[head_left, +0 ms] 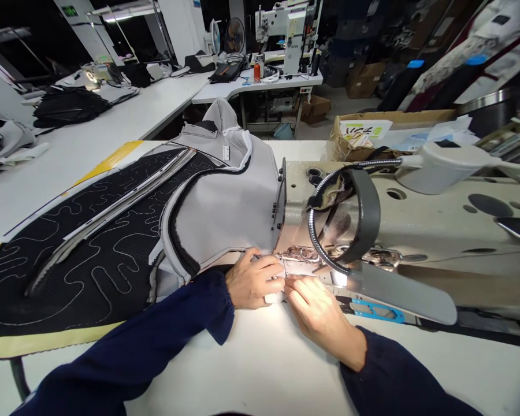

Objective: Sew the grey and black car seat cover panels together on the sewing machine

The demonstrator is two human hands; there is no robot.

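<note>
Under the lit needle area of a sewing machine [338, 254], my two hands meet fingertip to fingertip. My left hand [253, 280] is closed at the near edge of a large grey fabric piece [229, 208], its fingers bent over the edge. My right hand [309, 300] is closed in a pinch close to the presser foot; what its fingertips grip is too small to make out. A small white piece [275, 297] shows between the hands. To the left, joined to the grey fabric, spreads a black quilted panel [108, 260] with wavy stitching and a zipper [130, 202].
A ring-shaped flexible lamp neck [311, 225] and a grey lever plate [407, 292] sit above my right hand. Blue tweezers-like tool [377, 311] lies on the machine bed. Behind stands a cardboard box [342, 138]; another sewing machine [286, 34] is farther back.
</note>
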